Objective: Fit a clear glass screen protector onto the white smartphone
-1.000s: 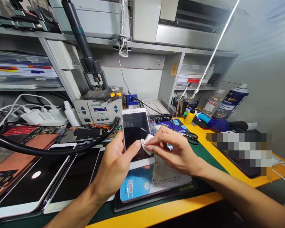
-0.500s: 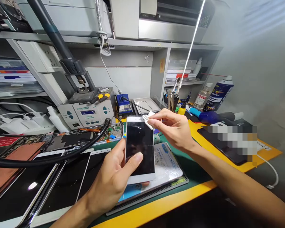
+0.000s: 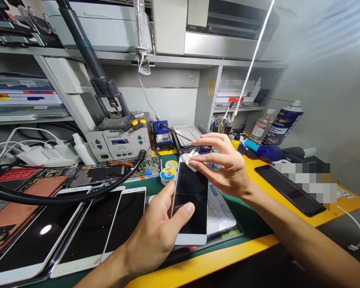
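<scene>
A white-framed smartphone (image 3: 195,200) with a dark screen is gripped in my left hand (image 3: 165,224), the thumb lying across the glass and fingers behind it. My right hand (image 3: 228,164) pinches a crumpled white wipe (image 3: 186,161) against the phone's top left corner, its upper fingers stretched out. The phone tilts up toward me. Beneath it lies a plastic-wrapped package (image 3: 220,212) on the green mat (image 3: 249,216).
Several white-framed phone screens (image 3: 78,232) lie to the left under a black hose (image 3: 63,204). Behind are a rework station (image 3: 120,140) and a solder spool (image 3: 168,174). A black phone (image 3: 288,190), a clear bottle (image 3: 262,126) and a spray can (image 3: 283,124) are at right.
The phone and both hands sit slightly right and lower in view, as the whole scene has shifted. The wipe has moved from the phone's top right corner to its top left.
</scene>
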`<control>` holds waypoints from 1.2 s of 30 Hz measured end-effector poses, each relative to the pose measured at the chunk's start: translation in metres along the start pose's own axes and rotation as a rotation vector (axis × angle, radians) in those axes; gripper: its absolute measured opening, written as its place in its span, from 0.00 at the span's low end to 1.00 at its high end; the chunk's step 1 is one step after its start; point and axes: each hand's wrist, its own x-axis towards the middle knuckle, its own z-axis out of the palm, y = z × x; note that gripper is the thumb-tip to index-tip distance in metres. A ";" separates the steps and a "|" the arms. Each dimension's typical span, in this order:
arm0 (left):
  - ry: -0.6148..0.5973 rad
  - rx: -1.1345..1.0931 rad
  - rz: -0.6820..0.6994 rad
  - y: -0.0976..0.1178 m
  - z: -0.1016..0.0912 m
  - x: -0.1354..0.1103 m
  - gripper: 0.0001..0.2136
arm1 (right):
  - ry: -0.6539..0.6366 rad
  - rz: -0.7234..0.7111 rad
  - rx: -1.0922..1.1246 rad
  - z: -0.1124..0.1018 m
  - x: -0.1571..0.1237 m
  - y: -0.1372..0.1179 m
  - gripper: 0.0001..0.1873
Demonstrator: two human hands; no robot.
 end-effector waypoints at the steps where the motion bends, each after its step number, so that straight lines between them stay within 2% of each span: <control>1: -0.011 0.007 -0.012 -0.001 -0.001 0.000 0.22 | -0.002 -0.028 -0.041 0.001 0.001 -0.001 0.06; 4: -0.045 0.035 -0.024 -0.003 -0.006 0.001 0.21 | -0.020 -0.103 -0.155 0.004 0.006 -0.005 0.02; 9: -0.045 0.045 -0.016 -0.001 -0.006 0.002 0.18 | -0.149 -0.167 -0.137 0.010 0.010 -0.011 0.03; 14: 0.029 0.093 0.004 0.000 -0.005 0.002 0.22 | -0.235 -0.240 -0.203 0.011 0.007 -0.023 0.05; 18: 0.045 0.100 0.041 -0.003 -0.008 0.003 0.21 | -0.270 -0.260 -0.131 0.015 0.000 -0.032 0.05; 21: 0.069 0.096 0.062 -0.002 -0.008 0.004 0.20 | -0.261 -0.246 -0.090 0.018 -0.001 -0.032 0.05; 24: 0.114 0.134 0.103 0.001 -0.008 0.004 0.19 | -0.179 -0.176 -0.103 0.021 0.002 -0.025 0.05; 28: 0.085 0.163 0.108 0.003 -0.008 0.005 0.18 | -0.082 -0.082 -0.163 0.024 0.006 -0.017 0.06; 36: 0.115 0.108 0.108 0.005 -0.015 0.008 0.20 | -0.230 -0.130 -0.078 0.024 0.001 -0.028 0.09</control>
